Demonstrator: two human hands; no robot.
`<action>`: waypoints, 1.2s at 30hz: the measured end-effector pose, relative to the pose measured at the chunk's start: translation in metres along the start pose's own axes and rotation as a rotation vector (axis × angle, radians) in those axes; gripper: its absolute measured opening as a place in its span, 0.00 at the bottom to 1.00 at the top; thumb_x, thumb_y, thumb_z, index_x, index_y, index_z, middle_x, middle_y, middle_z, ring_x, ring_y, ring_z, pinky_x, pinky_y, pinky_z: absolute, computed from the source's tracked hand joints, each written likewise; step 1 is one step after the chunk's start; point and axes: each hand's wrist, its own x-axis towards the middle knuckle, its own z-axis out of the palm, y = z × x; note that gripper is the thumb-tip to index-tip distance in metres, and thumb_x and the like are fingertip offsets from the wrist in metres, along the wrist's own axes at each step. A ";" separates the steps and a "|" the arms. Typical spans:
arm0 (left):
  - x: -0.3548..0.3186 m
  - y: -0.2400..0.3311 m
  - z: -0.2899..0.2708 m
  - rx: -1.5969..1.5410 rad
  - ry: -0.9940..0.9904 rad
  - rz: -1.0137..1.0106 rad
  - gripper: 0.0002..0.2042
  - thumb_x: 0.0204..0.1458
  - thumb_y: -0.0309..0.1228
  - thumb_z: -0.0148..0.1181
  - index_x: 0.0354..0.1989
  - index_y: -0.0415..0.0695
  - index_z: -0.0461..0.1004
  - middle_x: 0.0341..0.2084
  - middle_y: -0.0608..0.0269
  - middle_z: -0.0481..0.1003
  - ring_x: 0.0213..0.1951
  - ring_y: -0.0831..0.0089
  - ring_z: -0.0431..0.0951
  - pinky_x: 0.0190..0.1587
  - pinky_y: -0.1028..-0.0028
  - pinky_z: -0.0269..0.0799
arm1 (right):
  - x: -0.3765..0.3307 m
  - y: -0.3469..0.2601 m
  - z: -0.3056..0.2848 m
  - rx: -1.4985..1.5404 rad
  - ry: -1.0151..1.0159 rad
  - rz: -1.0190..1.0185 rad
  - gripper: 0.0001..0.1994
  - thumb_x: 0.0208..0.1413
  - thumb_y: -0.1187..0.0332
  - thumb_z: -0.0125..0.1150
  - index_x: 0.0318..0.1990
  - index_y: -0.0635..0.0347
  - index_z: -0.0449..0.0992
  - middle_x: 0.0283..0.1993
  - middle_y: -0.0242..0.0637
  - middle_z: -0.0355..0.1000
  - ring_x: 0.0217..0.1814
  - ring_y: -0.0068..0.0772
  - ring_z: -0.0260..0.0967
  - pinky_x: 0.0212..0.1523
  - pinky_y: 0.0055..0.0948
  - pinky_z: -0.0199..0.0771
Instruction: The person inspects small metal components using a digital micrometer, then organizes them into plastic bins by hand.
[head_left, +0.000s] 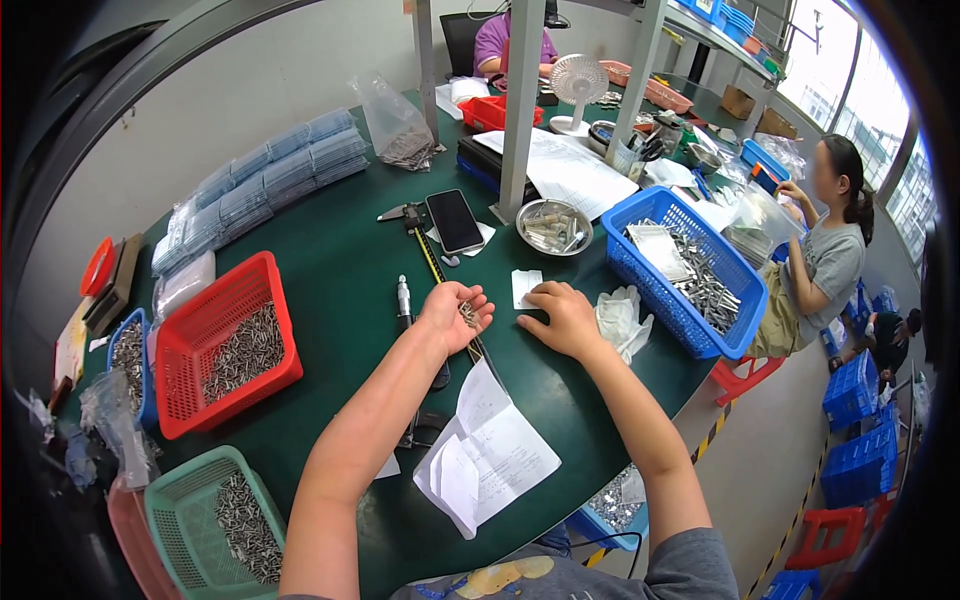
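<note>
Head view: small grey metal pins heaped in cupped left hand.

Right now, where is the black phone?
In the head view, the black phone lies flat on the green table, up from the left hand, between the caliper and the metal bowl.

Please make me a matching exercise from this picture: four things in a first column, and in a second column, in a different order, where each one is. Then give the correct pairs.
Things:
1. small metal pins
2. red basket
3. phone
4. metal bowl

Places:
A. beside the base of the grey post, left of the blue basket
B. in the open palm of the left hand
C. lying flat with a dark screen, next to the caliper
D. on the left of the green table, filled with metal parts

Pairs: 1-B, 2-D, 3-C, 4-A
</note>
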 end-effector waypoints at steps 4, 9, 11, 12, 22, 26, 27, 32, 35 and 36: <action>0.009 -0.002 0.008 0.043 -0.027 -0.028 0.09 0.42 0.26 0.41 0.31 0.37 0.66 0.28 0.58 0.67 0.32 0.64 0.70 0.37 0.68 0.67 | -0.001 0.004 0.008 -0.186 0.123 -0.091 0.16 0.39 0.64 0.58 0.38 0.58 0.70 0.44 0.39 0.65 0.49 0.38 0.59 0.48 0.37 0.57; 0.002 0.007 -0.009 -0.061 -0.171 -0.096 0.07 0.41 0.29 0.43 0.28 0.41 0.65 0.20 0.65 0.64 0.23 0.74 0.65 0.26 0.77 0.64 | -0.001 -0.002 0.003 -0.074 0.263 -0.086 0.15 0.37 0.68 0.56 0.37 0.59 0.70 0.46 0.43 0.63 0.52 0.40 0.57 0.50 0.39 0.55; -0.027 0.022 -0.014 -0.092 -0.129 -0.026 0.06 0.43 0.33 0.43 0.21 0.45 0.61 0.14 0.71 0.56 0.16 0.82 0.56 0.16 0.82 0.53 | 0.002 -0.010 -0.012 -0.024 0.355 -0.091 0.11 0.35 0.71 0.57 0.31 0.60 0.71 0.39 0.39 0.66 0.45 0.39 0.62 0.46 0.37 0.58; -0.041 0.027 -0.020 -0.034 -0.133 0.047 0.08 0.44 0.34 0.43 0.18 0.46 0.59 0.13 0.72 0.54 0.14 0.83 0.54 0.14 0.84 0.50 | -0.002 -0.010 -0.020 0.008 0.370 -0.058 0.10 0.35 0.71 0.57 0.30 0.60 0.72 0.37 0.38 0.67 0.42 0.39 0.63 0.43 0.35 0.60; -0.196 -0.039 -0.073 0.479 0.232 0.551 0.17 0.47 0.35 0.44 0.10 0.48 0.51 0.08 0.74 0.50 0.10 0.88 0.46 0.12 0.85 0.38 | -0.020 -0.068 -0.026 0.504 -0.513 -0.057 0.13 0.40 0.64 0.59 0.24 0.65 0.66 0.22 0.33 0.64 0.24 0.25 0.60 0.24 0.23 0.59; -0.238 -0.076 -0.078 0.530 0.327 0.914 0.17 0.43 0.30 0.51 0.08 0.45 0.52 0.08 0.74 0.51 0.12 0.87 0.47 0.14 0.83 0.39 | -0.020 -0.098 -0.043 0.910 -0.492 0.252 0.10 0.43 0.69 0.57 0.22 0.65 0.63 0.19 0.28 0.62 0.20 0.15 0.56 0.18 0.18 0.53; -0.245 -0.080 -0.077 0.629 0.360 1.111 0.18 0.40 0.28 0.56 0.07 0.43 0.54 0.07 0.74 0.52 0.12 0.87 0.47 0.14 0.82 0.38 | -0.019 -0.104 -0.050 0.935 -0.426 0.274 0.09 0.44 0.70 0.56 0.23 0.65 0.63 0.19 0.27 0.63 0.20 0.13 0.55 0.18 0.16 0.52; -0.262 -0.081 -0.076 0.739 0.505 1.141 0.19 0.37 0.25 0.59 0.07 0.42 0.53 0.07 0.71 0.54 0.12 0.86 0.48 0.14 0.80 0.39 | -0.019 -0.139 -0.072 1.036 -0.170 0.245 0.05 0.47 0.76 0.52 0.30 0.69 0.64 0.25 0.33 0.69 0.27 0.15 0.64 0.27 0.13 0.63; -0.262 -0.088 -0.091 0.688 0.587 1.026 0.20 0.37 0.28 0.61 0.07 0.42 0.53 0.07 0.72 0.53 0.12 0.86 0.49 0.14 0.81 0.41 | -0.022 -0.154 -0.066 1.035 -0.172 0.170 0.05 0.48 0.77 0.51 0.33 0.68 0.64 0.28 0.36 0.70 0.30 0.17 0.66 0.30 0.14 0.64; -0.260 -0.087 -0.097 0.680 0.608 1.030 0.20 0.37 0.28 0.61 0.07 0.42 0.53 0.07 0.72 0.53 0.12 0.86 0.49 0.14 0.81 0.41 | -0.025 -0.158 -0.065 1.067 -0.148 0.165 0.05 0.48 0.77 0.51 0.33 0.68 0.64 0.28 0.36 0.69 0.30 0.17 0.66 0.30 0.14 0.64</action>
